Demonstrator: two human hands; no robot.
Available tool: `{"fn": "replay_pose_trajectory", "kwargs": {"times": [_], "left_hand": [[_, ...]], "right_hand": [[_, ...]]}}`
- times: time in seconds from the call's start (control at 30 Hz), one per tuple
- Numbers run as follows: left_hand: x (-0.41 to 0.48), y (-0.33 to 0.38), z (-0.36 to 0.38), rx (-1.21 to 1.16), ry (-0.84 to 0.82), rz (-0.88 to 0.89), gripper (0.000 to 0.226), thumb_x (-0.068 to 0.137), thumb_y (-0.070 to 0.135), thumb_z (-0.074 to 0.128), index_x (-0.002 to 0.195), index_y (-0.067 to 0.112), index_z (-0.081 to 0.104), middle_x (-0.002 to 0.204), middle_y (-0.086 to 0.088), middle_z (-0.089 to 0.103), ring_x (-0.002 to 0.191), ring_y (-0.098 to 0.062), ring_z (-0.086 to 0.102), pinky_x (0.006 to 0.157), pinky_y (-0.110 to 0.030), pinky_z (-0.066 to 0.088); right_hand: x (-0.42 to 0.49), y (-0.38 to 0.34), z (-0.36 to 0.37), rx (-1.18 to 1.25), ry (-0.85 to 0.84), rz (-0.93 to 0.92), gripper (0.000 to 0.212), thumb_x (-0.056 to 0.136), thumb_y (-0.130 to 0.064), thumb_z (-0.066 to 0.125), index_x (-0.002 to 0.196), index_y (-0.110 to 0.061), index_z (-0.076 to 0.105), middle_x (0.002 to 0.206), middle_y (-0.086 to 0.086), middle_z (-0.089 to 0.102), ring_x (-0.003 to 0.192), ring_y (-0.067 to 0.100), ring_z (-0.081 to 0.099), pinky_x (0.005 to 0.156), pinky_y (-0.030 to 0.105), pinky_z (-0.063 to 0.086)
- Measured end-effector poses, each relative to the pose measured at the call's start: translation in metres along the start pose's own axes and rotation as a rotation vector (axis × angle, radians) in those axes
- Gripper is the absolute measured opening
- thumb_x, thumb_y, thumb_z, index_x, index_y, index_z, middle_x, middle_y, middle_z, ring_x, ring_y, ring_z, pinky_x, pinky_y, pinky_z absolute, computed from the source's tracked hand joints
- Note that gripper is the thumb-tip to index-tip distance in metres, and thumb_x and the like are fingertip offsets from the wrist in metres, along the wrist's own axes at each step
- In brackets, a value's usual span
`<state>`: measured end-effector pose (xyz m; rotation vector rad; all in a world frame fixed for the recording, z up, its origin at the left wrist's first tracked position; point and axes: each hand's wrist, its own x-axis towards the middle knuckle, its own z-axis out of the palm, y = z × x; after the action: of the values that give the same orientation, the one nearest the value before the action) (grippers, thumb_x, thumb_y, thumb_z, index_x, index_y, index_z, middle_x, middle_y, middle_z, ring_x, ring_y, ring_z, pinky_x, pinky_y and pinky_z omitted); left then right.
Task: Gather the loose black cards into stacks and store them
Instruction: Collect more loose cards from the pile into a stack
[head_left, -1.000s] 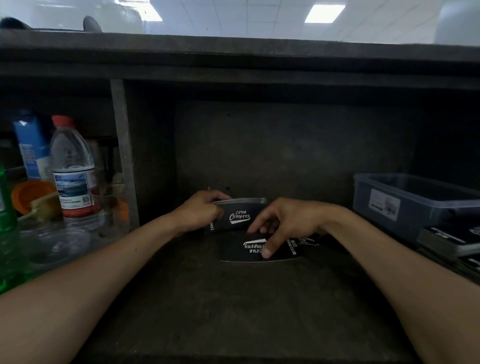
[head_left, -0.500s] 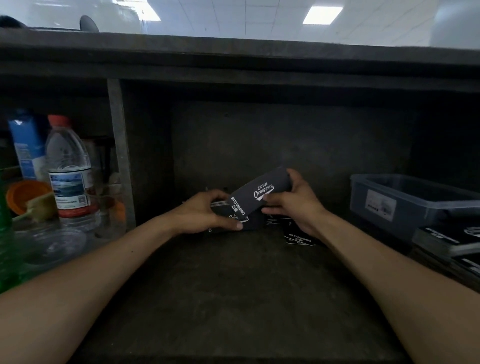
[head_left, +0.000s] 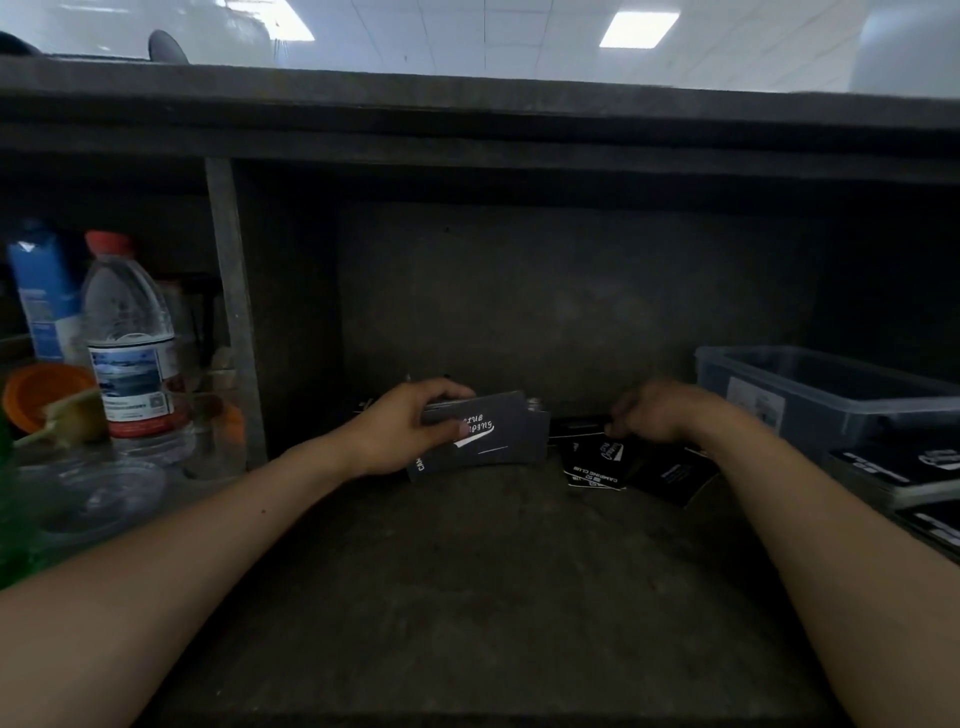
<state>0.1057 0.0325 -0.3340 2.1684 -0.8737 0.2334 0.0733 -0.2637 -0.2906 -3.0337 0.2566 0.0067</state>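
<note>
Both hands reach into the dark shelf (head_left: 467, 597) recess at mid-frame.
Left hand (head_left: 405, 431), centre: thumb on top and fingers curled round a stack of black cards with white print (head_left: 498, 441), held just above the shelf floor. Right hand (head_left: 660, 410), right of centre: fingers curled down at the loose black cards (head_left: 597, 465) lying flat below it; cannot tell if it grips one. Translucent grey plastic bin (head_left: 831, 395) at right edge. Clear red-capped water bottle (head_left: 130, 338) and blue carton (head_left: 47, 296) at left.
</note>
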Motion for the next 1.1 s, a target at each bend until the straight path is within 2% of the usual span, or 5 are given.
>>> {"fn": "replay_pose_trajectory", "kwargs": {"times": [0.4, 0.67, 0.83, 0.97, 1.1], "left_hand": [[0.001, -0.006, 0.001, 0.034, -0.052, 0.004, 0.049, 0.081, 0.02, 0.083, 0.126, 0.021, 0.063, 0.114, 0.006, 0.071, 0.101, -0.005, 0.068, 0.092, -0.022, 0.055], [0.001, -0.011, -0.002, 0.058, -0.013, -0.005, 0.061, 0.072, 0.024, 0.089, 0.126, 0.028, 0.062, 0.117, 0.015, 0.067, 0.105, 0.006, 0.063, 0.093, -0.011, 0.048], [0.002, 0.0, 0.001, -0.061, 0.038, -0.145, 0.04, 0.098, 0.052, 0.049, 0.124, 0.027, 0.067, 0.123, 0.012, 0.068, 0.114, -0.003, 0.062, 0.11, -0.031, 0.045], [-0.001, 0.007, -0.003, -0.088, -0.014, -0.207, 0.056, 0.084, 0.07, 0.057, 0.125, 0.032, 0.064, 0.12, 0.018, 0.065, 0.11, 0.0, 0.062, 0.099, -0.022, 0.048], [-0.001, 0.001, -0.005, 0.079, -0.058, -0.119, 0.054, 0.084, 0.02, 0.079, 0.132, 0.027, 0.056, 0.121, 0.015, 0.06, 0.112, 0.001, 0.059, 0.094, -0.016, 0.05]], "right_hand": [[-0.006, -0.01, 0.002, 0.069, -0.144, 0.018, 0.098, 0.039, -0.063, 0.09, 0.121, -0.018, 0.063, 0.12, 0.0, 0.065, 0.104, 0.021, 0.061, 0.091, 0.037, 0.054], [-0.007, 0.004, -0.014, 0.886, -0.149, 0.085, 0.023, 0.085, -0.003, 0.072, 0.104, -0.015, 0.068, 0.085, 0.001, 0.061, 0.072, 0.009, 0.048, 0.058, 0.02, 0.035], [-0.007, -0.003, -0.013, 1.274, -0.121, 0.002, 0.029, 0.084, 0.0, 0.07, 0.099, -0.024, 0.062, 0.088, -0.001, 0.068, 0.076, 0.01, 0.06, 0.057, 0.018, 0.043], [-0.007, -0.029, 0.011, 1.082, -0.023, -0.175, 0.027, 0.075, -0.001, 0.081, 0.09, -0.017, 0.065, 0.087, 0.005, 0.07, 0.079, 0.015, 0.065, 0.069, 0.026, 0.052], [0.001, -0.037, 0.02, 0.811, 0.16, -0.239, 0.022, 0.069, -0.016, 0.088, 0.084, -0.021, 0.072, 0.083, 0.002, 0.073, 0.077, 0.013, 0.067, 0.074, 0.027, 0.055]]}}
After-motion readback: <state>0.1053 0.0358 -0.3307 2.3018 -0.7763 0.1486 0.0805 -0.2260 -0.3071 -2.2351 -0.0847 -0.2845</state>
